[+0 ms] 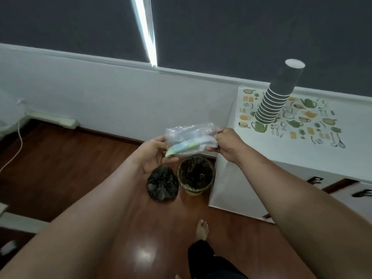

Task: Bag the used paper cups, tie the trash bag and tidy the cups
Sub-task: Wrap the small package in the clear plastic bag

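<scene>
While both hands pinch the clear plastic packet (191,138) | left hand (155,156) cupped beneath; right hand (227,146) closed on edge | advice: pull gently over lined bin (196,174); tied black bag (162,185) sits beside

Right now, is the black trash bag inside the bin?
No, the black bag sits tied on the floor beside the bin.

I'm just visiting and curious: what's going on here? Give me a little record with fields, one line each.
left hand: grips one end of the clear plastic packet
right hand: pinches the packet's other end
tied black bag: on the wooden floor, left of the bin
bin: round, lined with a dark bag, beside the cabinet
stack of cups: dark, upside down, on the white cabinet
</scene>
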Demonstrator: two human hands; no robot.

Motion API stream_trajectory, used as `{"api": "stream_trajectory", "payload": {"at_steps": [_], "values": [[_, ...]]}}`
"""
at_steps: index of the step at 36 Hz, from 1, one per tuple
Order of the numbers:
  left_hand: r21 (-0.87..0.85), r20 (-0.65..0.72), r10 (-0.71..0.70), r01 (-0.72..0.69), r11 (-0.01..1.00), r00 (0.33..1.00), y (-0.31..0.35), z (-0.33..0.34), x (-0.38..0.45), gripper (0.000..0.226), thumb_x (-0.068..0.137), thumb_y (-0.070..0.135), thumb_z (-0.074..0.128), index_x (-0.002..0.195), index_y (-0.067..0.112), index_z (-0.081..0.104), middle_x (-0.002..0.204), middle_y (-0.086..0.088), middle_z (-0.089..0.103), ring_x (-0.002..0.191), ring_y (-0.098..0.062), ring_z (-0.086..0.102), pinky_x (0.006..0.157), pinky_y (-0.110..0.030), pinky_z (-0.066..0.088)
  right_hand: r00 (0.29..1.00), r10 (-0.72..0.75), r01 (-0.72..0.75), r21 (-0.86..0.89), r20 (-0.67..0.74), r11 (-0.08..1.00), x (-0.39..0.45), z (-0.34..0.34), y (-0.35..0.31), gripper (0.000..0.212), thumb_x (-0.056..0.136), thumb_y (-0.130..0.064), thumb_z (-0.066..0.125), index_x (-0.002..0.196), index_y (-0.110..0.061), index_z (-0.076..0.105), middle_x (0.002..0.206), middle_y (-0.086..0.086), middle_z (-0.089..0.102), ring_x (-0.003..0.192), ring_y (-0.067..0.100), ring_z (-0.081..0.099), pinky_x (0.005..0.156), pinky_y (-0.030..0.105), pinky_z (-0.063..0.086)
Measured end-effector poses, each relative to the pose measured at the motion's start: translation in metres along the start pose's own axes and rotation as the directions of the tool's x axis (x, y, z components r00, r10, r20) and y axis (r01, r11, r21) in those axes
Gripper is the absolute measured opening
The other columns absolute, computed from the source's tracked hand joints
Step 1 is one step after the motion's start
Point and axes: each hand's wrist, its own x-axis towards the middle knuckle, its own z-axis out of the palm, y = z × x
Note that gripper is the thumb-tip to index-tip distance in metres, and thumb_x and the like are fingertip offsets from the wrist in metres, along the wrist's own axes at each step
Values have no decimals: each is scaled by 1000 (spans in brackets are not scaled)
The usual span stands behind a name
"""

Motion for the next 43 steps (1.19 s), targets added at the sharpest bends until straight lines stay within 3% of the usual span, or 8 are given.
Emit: {"api": "stream_trajectory", "payload": {"at_steps": [9,13,19,23,28,31,36,43], "values": [[184,-363,210,-151,971,908,28,-37,69,41,77,-26,34,87,-9,70,87,-27,72,82,-41,71,74,-42,62,969,228,-246,326,93,913,90,46,-8,12,94,-3,44,88,-3,55,99,16,54,82,31,61,70,43,61],[323,-388,293,-169,931,874,46,-52,98,34,83,-20,43,83,-2,72,99,-29,70,90,-42,71,81,-51,60,821,419,-491,108,388,864,131,47,-11,87,70,-66,71,133,-14,43,134,18,52,101,52,65,72,55,59],[163,-371,135,-78,984,919,56,-72,135,25,83,-4,45,89,-3,69,92,-21,71,85,-35,72,71,-37,61,963,224,-220,-45,152,974,189,74,1,17,88,9,62,90,-8,58,102,15,61,82,26,64,80,38,58],[176,-245,52,-9,984,968,39,-97,167,30,91,38,62,92,8,68,101,-5,74,92,-20,73,82,-30,57,991,130,-133,-159,-27,978,223,67,25,31,78,3,77,95,-19,63,109,12,66,97,29,68,86,46,58],[329,-281,78,19,944,956,1,-125,232,22,67,15,84,86,11,75,99,-17,75,93,-31,72,87,-37,57,978,130,-148,-105,-163,983,259,66,66,43,81,1,76,120,-8,61,111,7,63,100,26,66,89,43,58],[168,-272,-39,87,982,962,-20,-132,265,10,82,0,67,84,10,71,84,-7,72,80,-21,67,74,-26,55,934,220,-221,30,-283,975,279,56,104,26,85,1,72,109,-7,65,106,12,67,91,27,67,87,48,58],[146,-126,-259,276,950,958,-64,-141,325,42,79,43,78,103,9,66,102,-6,72,97,-19,72,89,-31,56,841,218,-287,-65,-495,956,313,41,174,13,80,-4,75,83,-13,68,84,10,71,74,25,68,74,42,61],[373,-313,-159,275,886,936,-152,-167,397,29,79,3,80,73,16,55,81,-11,64,69,-23,64,60,-25,56,793,399,-327,231,-461,916,363,29,251,14,87,0,69,99,-6,70,89,6,69,79,21,67,65,30,61]]}}
